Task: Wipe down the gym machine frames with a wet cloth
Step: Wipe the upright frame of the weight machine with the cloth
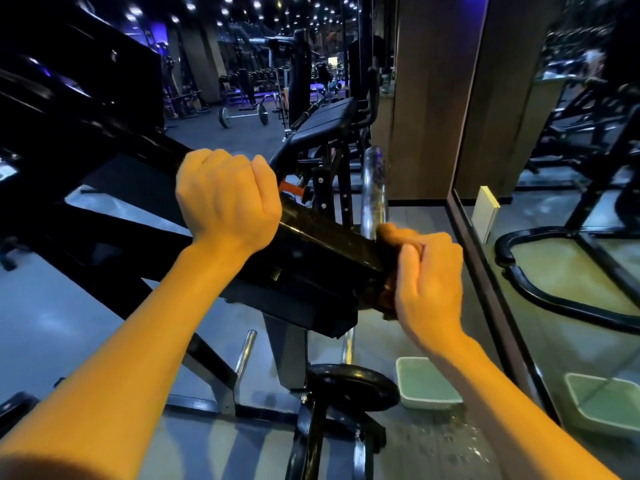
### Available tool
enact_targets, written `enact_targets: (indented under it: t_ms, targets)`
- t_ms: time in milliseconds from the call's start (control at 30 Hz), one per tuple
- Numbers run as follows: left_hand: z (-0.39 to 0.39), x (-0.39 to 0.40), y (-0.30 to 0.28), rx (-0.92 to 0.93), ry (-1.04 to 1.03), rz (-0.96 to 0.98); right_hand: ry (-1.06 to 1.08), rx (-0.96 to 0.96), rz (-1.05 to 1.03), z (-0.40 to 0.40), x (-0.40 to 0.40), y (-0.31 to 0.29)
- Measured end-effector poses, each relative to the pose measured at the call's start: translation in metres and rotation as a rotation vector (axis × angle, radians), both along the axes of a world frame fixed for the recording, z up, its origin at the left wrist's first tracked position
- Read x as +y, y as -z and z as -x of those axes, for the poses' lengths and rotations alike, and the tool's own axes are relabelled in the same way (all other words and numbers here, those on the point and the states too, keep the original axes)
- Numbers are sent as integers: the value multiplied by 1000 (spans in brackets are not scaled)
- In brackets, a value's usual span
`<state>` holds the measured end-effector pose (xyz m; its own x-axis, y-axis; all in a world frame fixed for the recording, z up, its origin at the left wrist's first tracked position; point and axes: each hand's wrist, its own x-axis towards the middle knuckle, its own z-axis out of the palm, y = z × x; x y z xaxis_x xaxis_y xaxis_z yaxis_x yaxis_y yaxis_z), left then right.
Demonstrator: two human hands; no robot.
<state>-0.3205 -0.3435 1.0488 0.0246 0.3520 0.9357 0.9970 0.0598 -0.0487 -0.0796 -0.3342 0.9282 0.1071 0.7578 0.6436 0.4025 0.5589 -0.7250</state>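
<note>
Barbell (242,116) beyond, mirror (568,188) right

Left hand (227,199) on frame arm (311,251); right hand (429,282) at its end; basin (427,382) on floor below.

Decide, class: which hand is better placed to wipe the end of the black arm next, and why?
The right hand: it grips the cloth against the black arm's end. The left hand grips the arm higher up, without a cloth.

Commercial gym, dim with ceiling spotlights (194,6), barbell (243,116) on floor, padded bench (322,124), wall mirror (571,168)
</note>
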Motion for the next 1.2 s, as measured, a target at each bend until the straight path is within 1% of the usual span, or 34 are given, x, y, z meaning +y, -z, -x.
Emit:
enact_targets:
  t_ms: [33,100,200,267,367,433,500,533,600,633,700,867,933,1000,1067,1133,1200]
  targets:
    - [-1,0,0,-1,-10,3,65,38,5,-2,0,3]
    - [-1,-1,-1,-2,-19,10,169,61,70,16,1,-12]
    - [0,-1,-3,5,-21,17,197,-32,120,73,-9,-62]
    - [-1,-1,-4,23,-50,36,143,-93,112,104,-16,-87]
    - [2,1,-4,21,-85,66,-64,-133,124,115,-2,-96]
    - [3,0,-3,4,-58,69,-189,-155,163,93,18,-88]
    - [0,-1,-3,-14,-49,72,-270,-175,226,60,30,-72]
    - [-1,-2,-3,-22,-52,79,-305,-150,232,44,32,-63]
    - [-4,-3,-4,-32,-59,88,-366,-86,176,17,28,-49]
    - [-4,-3,-4,-31,-63,90,-374,-68,148,13,27,-44]
    - [-4,-4,-4,-21,-71,94,-348,-92,130,19,30,-48]
    - [-2,-4,-6,8,-98,137,-278,-142,58,95,30,-96]
    - [-1,-4,-5,11,-107,141,-263,-151,38,103,26,-99]
    - [1,-4,-5,13,-94,154,-275,-116,60,78,20,-83]
    - [2,-3,-4,-1,-81,157,-306,-72,97,32,19,-55]
    - [2,-2,-2,-15,-86,146,-328,-87,142,-14,24,-27]
    - [0,-1,-2,-19,-100,131,-259,-96,183,-35,34,-9]
